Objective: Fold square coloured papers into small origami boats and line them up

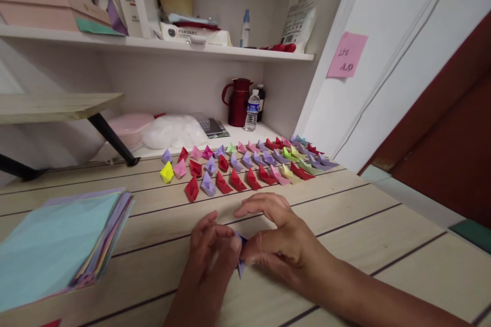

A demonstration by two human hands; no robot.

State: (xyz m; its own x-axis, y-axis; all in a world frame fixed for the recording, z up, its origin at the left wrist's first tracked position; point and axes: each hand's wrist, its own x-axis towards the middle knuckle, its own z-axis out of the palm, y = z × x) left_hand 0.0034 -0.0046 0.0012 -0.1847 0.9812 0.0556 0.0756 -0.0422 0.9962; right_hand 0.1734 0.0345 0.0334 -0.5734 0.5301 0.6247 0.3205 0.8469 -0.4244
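Observation:
Between my two hands, over the slatted wooden table, is a small purple folded-paper boat, mostly covered by fingers. My left hand pinches it from the left with thumb and fingers. From the other side, my right hand grips it between thumb and a finger, while the upper fingers curve above. Beyond the hands stand several rows of paper boats in red, purple, pink, yellow and green; a red boat and a purple boat are among the nearest.
At the left lies a stack of coloured paper, light blue on top. A small raised shelf on black legs stands behind it. Farther back are a clear plastic bag, a dark red jug and a water bottle.

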